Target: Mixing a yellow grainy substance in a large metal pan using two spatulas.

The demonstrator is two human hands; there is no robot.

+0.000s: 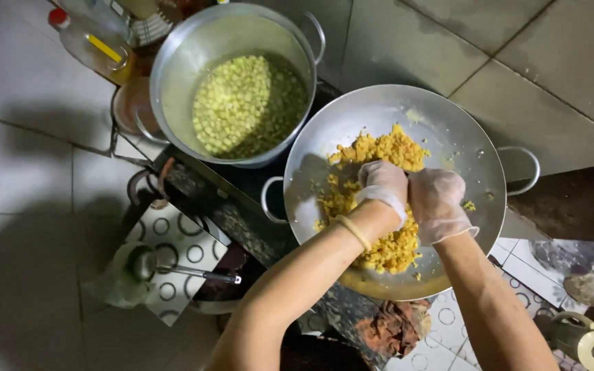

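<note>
Far out to the left of the hands, a steel ladle (147, 263) with a round bowl and a dark-tipped handle lies on a tile with ring patterns. Up and to the left of the hands stands a clear plastic bottle (89, 42) with a red cap, holding yellowish liquid. Just right of it is a tall, smooth aluminium stockpot (173, 62) with loop handles, filled with small pale yellow-green cubes (249, 104) in liquid.

The left hand (381, 184), in a thin translucent glove with a tan rubber band (354, 232) on the wrist, is curled down into the crumbly orange-yellow mixture (386, 148). It is closed on a clump of it. The right hand (436, 200), gloved the same way, presses right beside the left, knuckles touching, fingers bunched into the same heap. The grainy, moist mixture lies under and around both hands inside a wide, shallow, round metal wok (448, 124), with bits stuck to its shiny wall. Below and to the right of the hands, a yellowish roll of tape (589, 343) rests on patterned tiles.
</note>
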